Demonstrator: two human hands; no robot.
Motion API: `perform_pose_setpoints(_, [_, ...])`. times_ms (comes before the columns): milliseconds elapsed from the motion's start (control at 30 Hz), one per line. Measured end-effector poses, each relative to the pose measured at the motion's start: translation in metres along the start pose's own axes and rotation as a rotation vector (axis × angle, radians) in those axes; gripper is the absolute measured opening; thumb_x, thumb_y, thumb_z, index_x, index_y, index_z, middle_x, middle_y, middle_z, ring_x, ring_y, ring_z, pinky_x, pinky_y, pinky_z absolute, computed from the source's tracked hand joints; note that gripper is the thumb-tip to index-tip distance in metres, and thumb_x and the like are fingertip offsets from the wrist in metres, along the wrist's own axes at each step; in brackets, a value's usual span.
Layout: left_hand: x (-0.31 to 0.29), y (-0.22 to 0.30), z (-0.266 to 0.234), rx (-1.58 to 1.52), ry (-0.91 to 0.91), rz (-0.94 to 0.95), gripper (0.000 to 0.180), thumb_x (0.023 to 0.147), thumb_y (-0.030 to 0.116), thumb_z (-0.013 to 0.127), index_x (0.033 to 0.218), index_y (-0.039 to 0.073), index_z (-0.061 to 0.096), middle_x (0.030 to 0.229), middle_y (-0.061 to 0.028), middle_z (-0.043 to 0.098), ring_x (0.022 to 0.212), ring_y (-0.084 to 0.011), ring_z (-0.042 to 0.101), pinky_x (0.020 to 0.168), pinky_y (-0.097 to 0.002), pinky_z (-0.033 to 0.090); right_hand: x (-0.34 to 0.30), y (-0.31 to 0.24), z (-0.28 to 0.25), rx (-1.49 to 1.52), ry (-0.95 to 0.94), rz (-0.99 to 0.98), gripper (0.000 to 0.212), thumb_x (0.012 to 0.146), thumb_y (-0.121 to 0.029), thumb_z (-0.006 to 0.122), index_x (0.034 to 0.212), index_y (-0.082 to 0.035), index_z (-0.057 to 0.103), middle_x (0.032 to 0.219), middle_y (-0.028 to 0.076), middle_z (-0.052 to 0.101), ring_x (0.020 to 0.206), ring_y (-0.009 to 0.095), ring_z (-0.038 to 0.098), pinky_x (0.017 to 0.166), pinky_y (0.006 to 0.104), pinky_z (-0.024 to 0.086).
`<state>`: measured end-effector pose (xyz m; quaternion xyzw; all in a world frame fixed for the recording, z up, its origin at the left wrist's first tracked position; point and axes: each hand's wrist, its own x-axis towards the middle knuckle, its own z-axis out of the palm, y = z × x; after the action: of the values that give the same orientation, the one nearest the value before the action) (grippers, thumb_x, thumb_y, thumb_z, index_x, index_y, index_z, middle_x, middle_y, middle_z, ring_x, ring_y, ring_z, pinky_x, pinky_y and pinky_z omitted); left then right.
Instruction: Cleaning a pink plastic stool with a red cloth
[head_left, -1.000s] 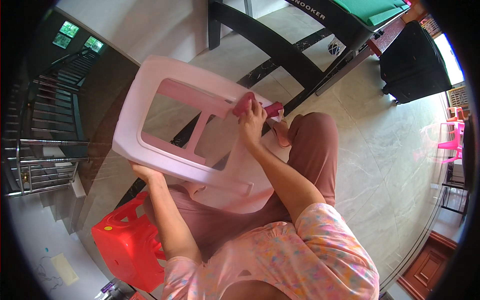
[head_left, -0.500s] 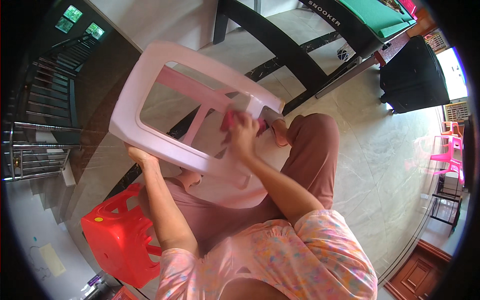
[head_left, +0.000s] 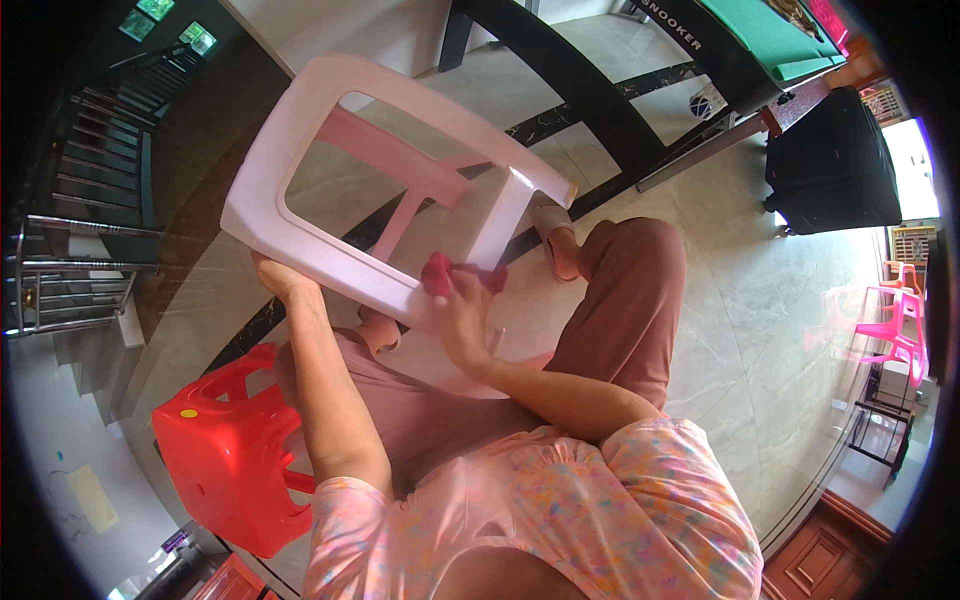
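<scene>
A pale pink plastic stool [head_left: 256, 190] is tipped over in front of me, its open frame and crossbars facing me. My left hand [head_left: 285, 278] grips its edge at the near left corner; most of the fingers are hidden behind the plastic. In my right hand [head_left: 462, 308] is a bunched dark red cloth [head_left: 438, 272], pressed against the near end of the stool's right-hand bar, where it meets the long near side. Some of the cloth sticks out beyond my fingers.
A red plastic stool [head_left: 228, 460] stands close by my left arm. Beyond the pink stool are the black legs [head_left: 560, 75] of a green-topped game table [head_left: 770, 40]. At the right are a black suitcase [head_left: 835, 165] and a bright pink chair [head_left: 900, 325]. Metal railings [head_left: 95, 265] run along the left.
My right hand has slid the cloth toward me along the stool's right-hand bar, from its middle to its near end. The left hand keeps its grip. The view has shifted slightly.
</scene>
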<state>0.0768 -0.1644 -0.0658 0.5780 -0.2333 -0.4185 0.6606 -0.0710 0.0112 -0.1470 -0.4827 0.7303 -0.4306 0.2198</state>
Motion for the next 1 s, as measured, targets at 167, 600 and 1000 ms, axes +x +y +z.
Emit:
perform_pose_setpoints(167, [0.0,-0.003,0.001,0.005,-0.029,-0.014,0.036,0.089,0.03,0.038,0.114,0.006,0.048,0.103,-0.009,0.055,0.089,-0.0205,0.059,0.074,-0.0352,0.053,0.024,0.026,0.004,-0.09,0.081,-0.099,0.044,0.077,-0.009,0.053,0.12,-0.001,0.048,0.123,0.017,0.039,0.114,0.038,0.032,0.099,0.0436,0.025])
perform_pose_setpoints(600, [-0.006,0.002,0.002,0.013,-0.003,-0.006,0.033,0.087,0.029,0.041,0.103,0.005,0.057,0.094,-0.009,0.06,0.078,-0.02,0.062,0.065,-0.033,0.053,0.079,0.053,0.007,-0.131,0.282,-0.278,0.043,0.076,-0.01,0.057,0.117,-0.001,0.048,0.125,0.016,0.038,0.119,0.039,0.031,0.1,0.0456,0.025])
perform_pose_setpoints(1000, [-0.007,0.002,-0.002,-0.168,-0.147,-0.094,0.037,0.087,0.036,0.038,0.111,0.01,0.05,0.101,-0.0059,0.055,0.088,-0.0195,0.059,0.07,-0.0346,0.052,0.031,0.026,0.006,-0.133,0.098,-0.173,0.036,0.081,-0.013,0.053,0.115,-0.003,0.054,0.123,0.012,0.042,0.12,0.039,0.027,0.101,0.0441,0.023])
